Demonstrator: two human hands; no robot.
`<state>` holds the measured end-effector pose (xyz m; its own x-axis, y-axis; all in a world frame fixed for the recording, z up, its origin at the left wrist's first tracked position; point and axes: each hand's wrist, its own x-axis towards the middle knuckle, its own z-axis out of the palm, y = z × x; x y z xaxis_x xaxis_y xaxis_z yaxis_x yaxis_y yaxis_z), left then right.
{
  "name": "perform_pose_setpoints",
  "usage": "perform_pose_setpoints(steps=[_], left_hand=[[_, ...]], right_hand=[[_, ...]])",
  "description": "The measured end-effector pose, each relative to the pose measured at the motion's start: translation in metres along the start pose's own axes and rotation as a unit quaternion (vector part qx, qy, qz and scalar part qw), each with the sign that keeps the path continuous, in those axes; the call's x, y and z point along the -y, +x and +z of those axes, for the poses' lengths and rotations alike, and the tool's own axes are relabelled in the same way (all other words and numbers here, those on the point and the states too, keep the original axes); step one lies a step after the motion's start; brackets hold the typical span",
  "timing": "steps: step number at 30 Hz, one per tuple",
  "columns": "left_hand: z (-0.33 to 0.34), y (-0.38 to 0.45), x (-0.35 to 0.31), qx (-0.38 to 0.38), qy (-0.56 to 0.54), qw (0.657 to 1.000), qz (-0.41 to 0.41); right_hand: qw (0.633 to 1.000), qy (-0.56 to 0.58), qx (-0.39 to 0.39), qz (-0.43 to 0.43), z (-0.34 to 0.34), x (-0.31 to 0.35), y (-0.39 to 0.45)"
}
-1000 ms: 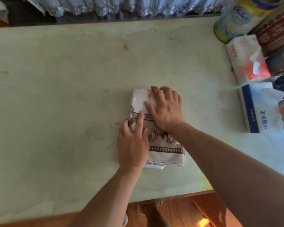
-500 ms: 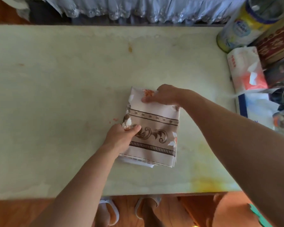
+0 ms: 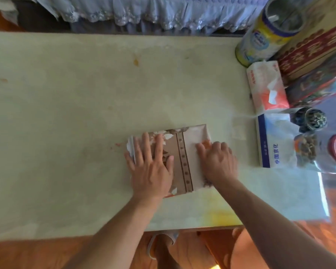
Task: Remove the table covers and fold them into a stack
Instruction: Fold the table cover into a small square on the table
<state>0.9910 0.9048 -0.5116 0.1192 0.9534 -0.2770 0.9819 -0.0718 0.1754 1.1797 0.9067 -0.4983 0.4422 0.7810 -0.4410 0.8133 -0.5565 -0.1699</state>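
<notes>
A folded table cover (image 3: 184, 152), beige with brown patterned bands, lies as a small thick rectangle on the pale table (image 3: 66, 123) near its front edge. My left hand (image 3: 150, 166) lies flat on the cover's left half, fingers straight and spread, pressing it down. My right hand (image 3: 217, 162) rests on the cover's right edge with its fingers bent down onto the cloth. White layers of the fold show at the left edge beside my left hand.
At the table's right end stand a yellow tin (image 3: 264, 35), a tissue pack (image 3: 266, 88), a blue and white box (image 3: 273, 140), patterned boxes (image 3: 314, 49) and jars (image 3: 314, 121). A lace-edged cloth (image 3: 124, 12) hangs behind the table. The wooden floor and my feet (image 3: 163, 247) show below.
The cover has been folded or turned so its brown band now runs front to back. My left hand went from pinching its left edge to pressing flat; my right hand moved to the right edge.
</notes>
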Motion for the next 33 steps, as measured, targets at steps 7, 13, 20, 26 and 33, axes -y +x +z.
perform_pose_setpoints(steps=[7,13,20,26,33], left_hand=[[0.035,-0.008,0.000,-0.020,0.020,0.999,-0.024],[0.041,-0.007,-0.003,0.001,0.032,0.999,-0.039],[-0.030,-0.036,0.028,0.192,0.048,0.979,0.049],[-0.092,-0.121,0.065,0.224,-0.008,0.974,-0.020],[-0.157,-0.217,0.183,0.241,-0.094,0.946,-0.197]], right_hand=[[0.943,-0.120,-0.105,-0.292,0.036,0.011,0.007],[0.941,-0.120,-0.116,-0.293,0.050,0.004,0.014],[0.945,-0.202,0.008,-0.257,0.006,0.027,-0.008],[0.945,-0.175,0.055,-0.272,-0.005,0.044,-0.075],[0.952,-0.141,0.114,-0.248,-0.045,0.100,-0.182]])
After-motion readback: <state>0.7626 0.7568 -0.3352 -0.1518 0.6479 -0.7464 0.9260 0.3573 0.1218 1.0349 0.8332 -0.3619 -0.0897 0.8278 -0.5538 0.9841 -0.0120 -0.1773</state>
